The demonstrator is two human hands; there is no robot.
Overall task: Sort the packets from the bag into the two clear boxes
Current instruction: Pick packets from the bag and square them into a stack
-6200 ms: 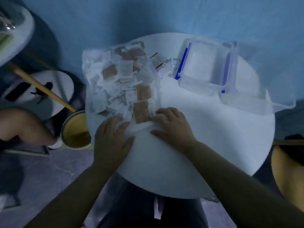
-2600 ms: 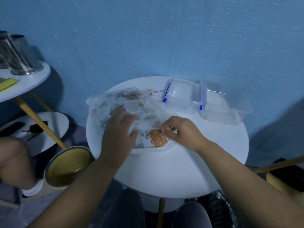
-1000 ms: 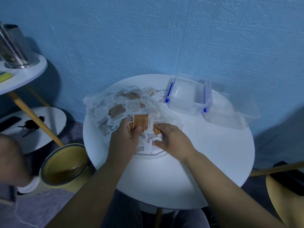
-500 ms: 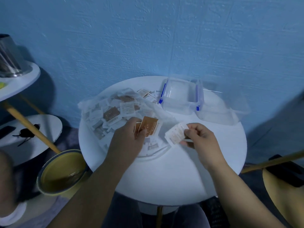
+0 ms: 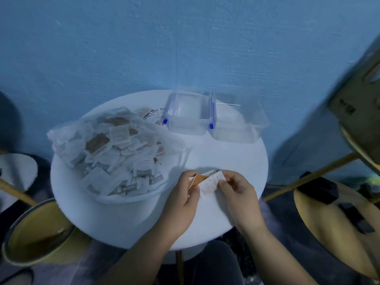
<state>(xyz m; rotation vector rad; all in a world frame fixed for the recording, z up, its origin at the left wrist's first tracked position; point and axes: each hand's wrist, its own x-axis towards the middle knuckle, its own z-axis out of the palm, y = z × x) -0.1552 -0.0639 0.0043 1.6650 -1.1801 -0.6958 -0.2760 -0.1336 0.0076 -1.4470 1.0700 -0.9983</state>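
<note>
A clear plastic bag [image 5: 115,149] full of small white and brown packets lies on the left half of the round white table [image 5: 232,161]. Two clear boxes stand at the table's far side: one with blue clips [image 5: 188,116] and a plain one [image 5: 236,126] to its right. Over the table's near right part, my left hand [image 5: 183,200] pinches brown packets [image 5: 198,179]. My right hand [image 5: 236,190] pinches white packets [image 5: 211,183] right beside them. Both hands are well short of the boxes.
A few loose packets [image 5: 148,113] lie between the bag and the blue-clipped box. A yellow bucket [image 5: 39,233] stands on the floor at lower left. A yellow chair [image 5: 333,223] with wooden legs is at right. The blue wall is close behind the table.
Both hands have left the bag and come together near the table's front right, the brown packets in my left hand and the white ones in my right. The view has shifted.
</note>
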